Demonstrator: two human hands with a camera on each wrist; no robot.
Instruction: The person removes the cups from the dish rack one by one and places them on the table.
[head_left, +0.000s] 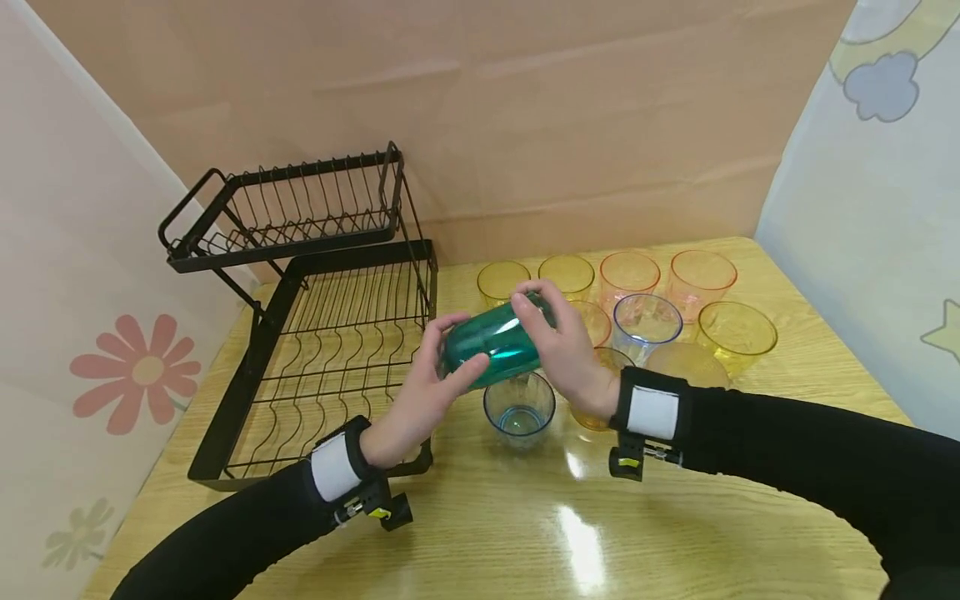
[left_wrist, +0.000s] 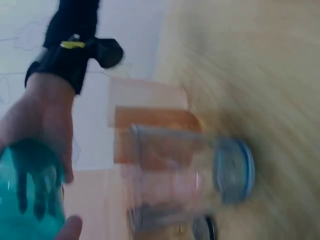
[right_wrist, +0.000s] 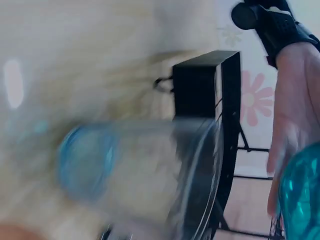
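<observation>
A teal drinking glass point(head_left: 495, 340) is held on its side above the table, its right end tilted a little higher. My left hand point(head_left: 423, 392) grips the left end, with the thumb along the near side. At the other end my right hand point(head_left: 566, 354) holds the glass with its thumb and fingers around it. Below the hands, a clear glass with a bluish base point(head_left: 519, 408) stands upright on the table. Both wrist views are blurred; they show part of the teal glass point(right_wrist: 302, 195) and the clear glass point(left_wrist: 167, 175).
A black two-tier dish rack point(head_left: 322, 258) stands on the left. Behind and right of the hands are several tumblers: yellow point(head_left: 738, 333), pink point(head_left: 701, 279), blue-rimmed point(head_left: 647, 321) and amber point(head_left: 592, 417). The right forearm hides part of this group. Walls enclose the wooden table point(head_left: 495, 517).
</observation>
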